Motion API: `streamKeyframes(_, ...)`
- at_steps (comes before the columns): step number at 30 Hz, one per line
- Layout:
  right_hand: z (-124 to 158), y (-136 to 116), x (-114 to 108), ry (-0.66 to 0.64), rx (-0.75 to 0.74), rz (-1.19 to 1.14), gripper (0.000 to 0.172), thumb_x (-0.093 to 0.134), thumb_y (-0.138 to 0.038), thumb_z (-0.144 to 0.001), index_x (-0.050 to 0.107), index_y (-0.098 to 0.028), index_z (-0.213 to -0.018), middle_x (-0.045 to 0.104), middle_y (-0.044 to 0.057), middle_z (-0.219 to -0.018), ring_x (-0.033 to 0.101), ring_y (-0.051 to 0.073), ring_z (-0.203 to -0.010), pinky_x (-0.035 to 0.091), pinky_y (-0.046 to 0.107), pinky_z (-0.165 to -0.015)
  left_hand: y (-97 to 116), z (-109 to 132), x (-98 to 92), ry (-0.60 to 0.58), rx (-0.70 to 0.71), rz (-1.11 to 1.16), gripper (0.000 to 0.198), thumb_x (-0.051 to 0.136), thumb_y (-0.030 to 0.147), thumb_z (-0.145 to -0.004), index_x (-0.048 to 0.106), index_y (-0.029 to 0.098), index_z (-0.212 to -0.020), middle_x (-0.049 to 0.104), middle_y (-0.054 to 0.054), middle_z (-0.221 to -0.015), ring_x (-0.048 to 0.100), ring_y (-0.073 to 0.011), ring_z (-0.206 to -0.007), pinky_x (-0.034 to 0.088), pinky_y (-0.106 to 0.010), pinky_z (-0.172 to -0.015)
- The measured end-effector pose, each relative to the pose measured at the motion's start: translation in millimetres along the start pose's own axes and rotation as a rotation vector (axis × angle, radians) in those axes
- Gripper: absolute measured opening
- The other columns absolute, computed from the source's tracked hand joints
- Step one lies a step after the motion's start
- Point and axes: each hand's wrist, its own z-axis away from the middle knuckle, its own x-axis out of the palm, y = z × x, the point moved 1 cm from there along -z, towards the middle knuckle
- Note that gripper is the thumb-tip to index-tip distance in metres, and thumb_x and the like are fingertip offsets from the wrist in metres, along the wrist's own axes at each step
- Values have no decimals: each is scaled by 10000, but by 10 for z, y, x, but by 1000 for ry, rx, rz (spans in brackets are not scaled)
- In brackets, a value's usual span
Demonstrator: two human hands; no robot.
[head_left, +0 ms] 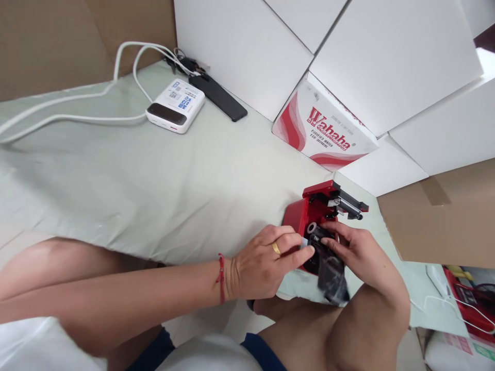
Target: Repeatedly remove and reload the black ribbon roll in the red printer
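Note:
A small red device (305, 214) with its lid open lies on the pale green sheet (154, 190). A black hinged part (350, 206) sticks out at its right. My left hand (266, 263), with a gold ring and a red wrist cord, has its fingers pinched at the device's opening by a white roll core (311, 228). My right hand (358, 252) curls over a black cartridge-like part (330, 273) at the device's front and grips it.
A white power bank (176, 105) with white cables (77, 103) and a black flat phone-like slab (218, 98) lie at the back. White cartons, one printed in red (325, 134), and a brown cardboard box (444, 216) stand to the right. Red items lie at the lower right (469, 299).

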Motion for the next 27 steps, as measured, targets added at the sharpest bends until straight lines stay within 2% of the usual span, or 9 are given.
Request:
streamKeyframes(3,-46,1,10,-46,-14,-5,406,549,-425,-1048,758,-200,-1315,842,94,-1175,804,231,-971,628,344,-866,19,38,20,-21,98,-1,389,581,114,-971,677,190,-1340,782,-91,-1315,606,-268,-1383,513,-456,-1177)
streamKeyframes(7,-130,-53,53,-100,-27,-1,433,519,-410,-1061,766,-208,-1355,827,97,-1260,806,237,-1068,624,364,-965,52,74,49,-77,179,21,437,601,109,-985,663,219,-1403,780,-38,-1399,573,-214,-1482,333,-477,-1374)
streamKeyframes(11,-159,-5,72,-72,-38,-78,438,555,-424,-1034,782,-212,-1343,825,89,-1277,803,242,-1100,619,373,-1009,70,68,40,-11,146,32,456,588,105,-989,628,227,-1427,769,-55,-1422,576,-209,-1509,323,-474,-1385)
streamKeyframes(16,-141,155,73,-31,-59,-257,438,666,-405,-931,797,-212,-1301,831,88,-1255,807,266,-1091,645,379,-980,49,8,5,27,-2,18,560,516,74,-919,546,115,-1477,719,-156,-1482,540,-254,-1551,393,-494,-1349)
streamKeyframes(18,-144,176,72,-11,-38,-303,450,676,-434,-936,787,-206,-1307,831,94,-1250,805,272,-1106,651,373,-969,45,-11,-5,38,-25,17,609,510,71,-902,512,88,-1511,710,-175,-1490,524,-254,-1564,400,-494,-1347)
streamKeyframes(22,-163,133,91,-90,-33,-193,442,625,-475,-1005,781,-226,-1335,815,88,-1301,792,265,-1140,622,387,-1035,48,-24,-18,49,-23,12,641,516,85,-916,476,58,-1554,691,-191,-1522,474,-253,-1605,374,-489,-1362)
streamKeyframes(25,-168,119,115,-107,-20,-139,434,595,-457,-1030,775,-238,-1358,814,87,-1303,796,267,-1121,628,392,-1006,44,-16,-16,-5,-4,22,647,509,111,-925,474,48,-1567,662,-186,-1572,455,-256,-1622,313,-502,-1388)
streamKeyframes(27,-168,123,137,-98,-24,-168,423,608,-430,-1021,778,-230,-1352,812,90,-1309,794,280,-1153,631,395,-1021,43,-3,-1,-89,46,54,604,507,119,-929,531,89,-1532,680,-131,-1570,503,-238,-1587,214,-503,-1423)
